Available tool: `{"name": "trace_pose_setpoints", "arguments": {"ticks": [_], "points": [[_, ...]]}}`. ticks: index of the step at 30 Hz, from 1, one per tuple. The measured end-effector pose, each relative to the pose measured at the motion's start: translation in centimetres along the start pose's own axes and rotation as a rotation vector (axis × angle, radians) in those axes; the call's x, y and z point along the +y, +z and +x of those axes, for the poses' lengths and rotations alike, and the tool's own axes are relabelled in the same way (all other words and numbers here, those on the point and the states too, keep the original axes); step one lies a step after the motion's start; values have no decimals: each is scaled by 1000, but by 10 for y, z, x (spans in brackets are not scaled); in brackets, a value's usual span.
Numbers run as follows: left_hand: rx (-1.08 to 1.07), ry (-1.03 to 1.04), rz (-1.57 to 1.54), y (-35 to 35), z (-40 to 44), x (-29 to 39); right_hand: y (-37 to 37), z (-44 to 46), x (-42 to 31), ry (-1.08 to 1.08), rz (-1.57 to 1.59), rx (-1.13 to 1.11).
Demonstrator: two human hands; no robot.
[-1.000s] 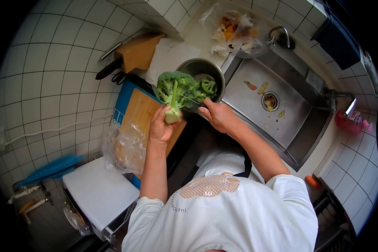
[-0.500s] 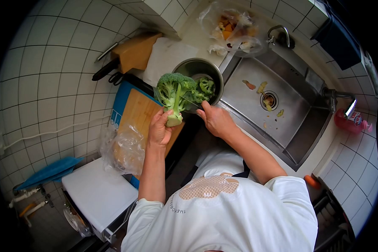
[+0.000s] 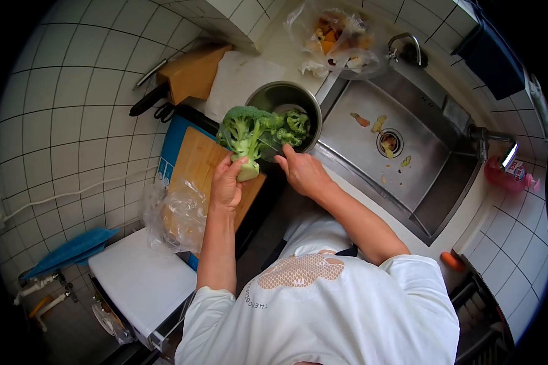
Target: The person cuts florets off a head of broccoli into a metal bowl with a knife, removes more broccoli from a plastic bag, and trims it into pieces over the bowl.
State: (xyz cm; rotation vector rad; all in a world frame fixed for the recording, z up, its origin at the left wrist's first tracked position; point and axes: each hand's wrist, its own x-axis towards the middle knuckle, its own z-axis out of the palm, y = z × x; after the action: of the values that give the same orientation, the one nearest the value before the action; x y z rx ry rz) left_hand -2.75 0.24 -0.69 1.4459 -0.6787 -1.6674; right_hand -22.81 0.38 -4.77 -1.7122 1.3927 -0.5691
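A large head of broccoli (image 3: 242,131) is held by its thick stem in my left hand (image 3: 227,184), florets pointing up and away from me. My right hand (image 3: 303,173) is closed on the handle of a knife (image 3: 273,148), whose blade reaches in among the stalks on the broccoli's right side. Just beyond, a round metal pot (image 3: 315,104) holds cut florets (image 3: 295,126). The broccoli hangs at the pot's near left rim and hides part of it. The knife's handle is mostly covered by my fingers.
A wooden cutting board (image 3: 196,159) lies at the left under a crumpled plastic bag (image 3: 179,216). The sink (image 3: 371,164) at the right has peels around its drain. Behind are a knife block (image 3: 192,72) and a bag of scraps (image 3: 332,39).
Both hands, the broccoli and the knife have shifted slightly left in view, and the pot and board have shifted a little too. The grips are the same.
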Motion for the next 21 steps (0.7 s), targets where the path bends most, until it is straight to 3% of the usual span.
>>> {"name": "trace_pose_setpoints", "arguments": {"ticks": [4,6,13,15,21], "points": [[29,44,57,2,2,1,0,3,1,8,68,-30],[60,-88,-135,0,0,4,0,3,-1,-27,16,44],[52,-17,-13,-3,6,3,2,8,0,25,55,-6],[23,-52,-52,-10,7,4,4,11,7,-74,216,-20],[-23,-95,-74,-16,8,8,-2,14,10,-131,271,-57]]}}
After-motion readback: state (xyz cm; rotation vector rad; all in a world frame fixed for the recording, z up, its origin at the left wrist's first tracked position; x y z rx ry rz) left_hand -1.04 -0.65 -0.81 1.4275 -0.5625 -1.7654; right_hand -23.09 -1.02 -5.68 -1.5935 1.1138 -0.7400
